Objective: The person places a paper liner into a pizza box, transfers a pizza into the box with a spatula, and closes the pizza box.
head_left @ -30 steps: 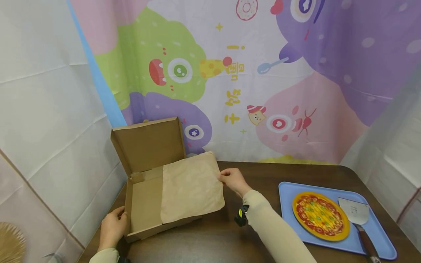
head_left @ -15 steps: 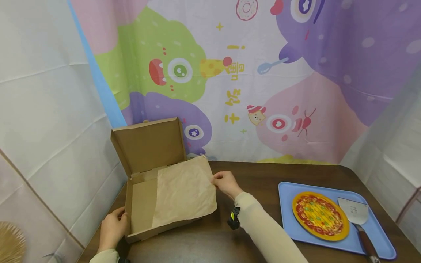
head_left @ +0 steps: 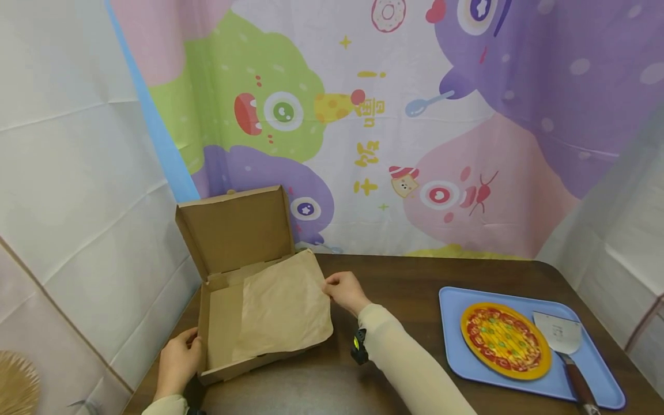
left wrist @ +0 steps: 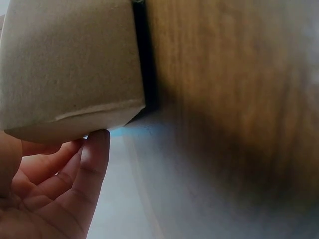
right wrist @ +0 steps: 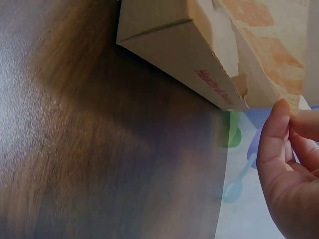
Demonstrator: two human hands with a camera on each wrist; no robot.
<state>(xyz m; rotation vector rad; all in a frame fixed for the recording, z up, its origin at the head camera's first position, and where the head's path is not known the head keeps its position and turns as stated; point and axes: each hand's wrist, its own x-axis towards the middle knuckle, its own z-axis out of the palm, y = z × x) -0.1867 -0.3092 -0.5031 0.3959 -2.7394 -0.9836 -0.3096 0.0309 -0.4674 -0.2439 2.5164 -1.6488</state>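
An open cardboard pizza box stands at the left of the table with its lid raised. A sheet of brown paper lies over the right part of its base, its right edge lifted past the box's side. Between thumb and fingers, my right hand pinches that right edge; the right wrist view shows the paper rising from the box's side wall. My left hand holds the box's left wall near the front corner. In the left wrist view its fingers touch the box's outer side.
On the right of the dark wooden table lies a blue tray. It bears a pizza on an orange-yellow round base and a spatula with a wooden handle. A cartoon-printed curtain hangs behind the table.
My right hand has moved left, carrying the paper further over the box and lower. The left hand and box have stayed in place.
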